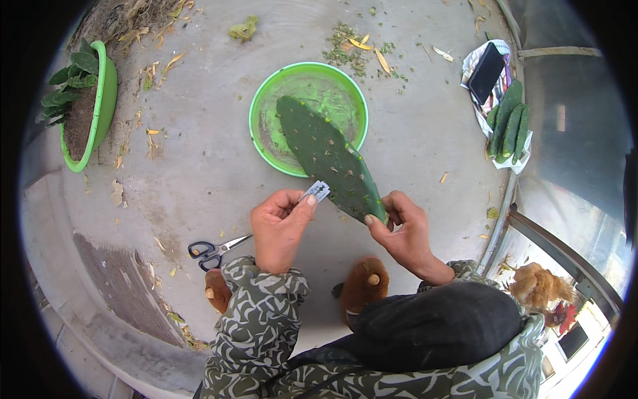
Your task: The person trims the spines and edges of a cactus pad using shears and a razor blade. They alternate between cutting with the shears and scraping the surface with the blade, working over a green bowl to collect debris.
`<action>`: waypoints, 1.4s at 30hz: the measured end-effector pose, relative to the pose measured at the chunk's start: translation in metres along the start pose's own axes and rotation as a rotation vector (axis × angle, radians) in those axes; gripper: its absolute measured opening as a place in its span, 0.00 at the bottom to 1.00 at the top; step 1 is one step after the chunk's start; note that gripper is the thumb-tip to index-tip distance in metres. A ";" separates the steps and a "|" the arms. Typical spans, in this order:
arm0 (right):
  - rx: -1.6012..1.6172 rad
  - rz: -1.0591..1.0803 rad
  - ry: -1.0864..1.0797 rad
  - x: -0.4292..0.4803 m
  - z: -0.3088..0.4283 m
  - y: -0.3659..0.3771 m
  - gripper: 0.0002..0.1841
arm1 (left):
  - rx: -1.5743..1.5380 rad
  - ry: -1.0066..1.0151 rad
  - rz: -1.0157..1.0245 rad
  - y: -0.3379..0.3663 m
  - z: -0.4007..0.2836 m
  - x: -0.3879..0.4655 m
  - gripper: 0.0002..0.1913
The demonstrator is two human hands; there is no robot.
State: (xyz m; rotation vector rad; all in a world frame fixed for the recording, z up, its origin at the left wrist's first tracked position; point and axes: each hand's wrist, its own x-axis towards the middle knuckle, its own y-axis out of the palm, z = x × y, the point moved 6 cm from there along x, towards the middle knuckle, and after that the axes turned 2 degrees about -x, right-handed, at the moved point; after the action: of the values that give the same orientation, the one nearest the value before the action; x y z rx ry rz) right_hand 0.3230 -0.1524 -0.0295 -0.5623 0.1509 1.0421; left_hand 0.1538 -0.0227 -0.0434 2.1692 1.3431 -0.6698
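Between thumb and fingers, my left hand [283,227] pinches a double-edged razor blade [317,190], its end at the left edge of a large green cactus pad [331,154]. Whether the blade touches the pad I cannot tell. My right hand [406,232] grips the pad by its narrow lower end. The pad is dotted with spine clusters and slants up and left, its far part over a shallow green plastic basin [259,147] with dirt on its bottom. Black-handled scissors [214,251] lie partly spread on the concrete floor, left of my left hand.
A green planter of soil and cactus pads [110,95] stands at left. At right, a smartphone [486,73] and several cactus pads [509,122] lie on plastic bags beside a metal-framed clear sheet. A chicken [538,289] is at lower right. Green bits [346,50] and dry leaves litter the floor.
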 end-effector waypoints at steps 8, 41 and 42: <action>0.206 0.044 0.276 -0.004 -0.016 0.006 0.10 | -0.031 0.036 -0.075 0.023 0.011 0.003 0.07; 0.372 0.156 0.361 0.018 -0.055 0.026 0.09 | 0.457 0.012 -0.475 -0.217 0.030 0.023 0.06; 0.343 0.147 0.386 0.019 -0.056 0.026 0.09 | 0.486 0.038 -0.468 -0.219 0.026 0.027 0.05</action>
State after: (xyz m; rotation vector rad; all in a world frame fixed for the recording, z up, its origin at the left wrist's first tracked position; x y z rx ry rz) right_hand 0.3188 -0.1564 -0.0934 -0.4379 0.7064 1.0127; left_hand -0.0378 0.0639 -0.1140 2.2348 1.8912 -1.2472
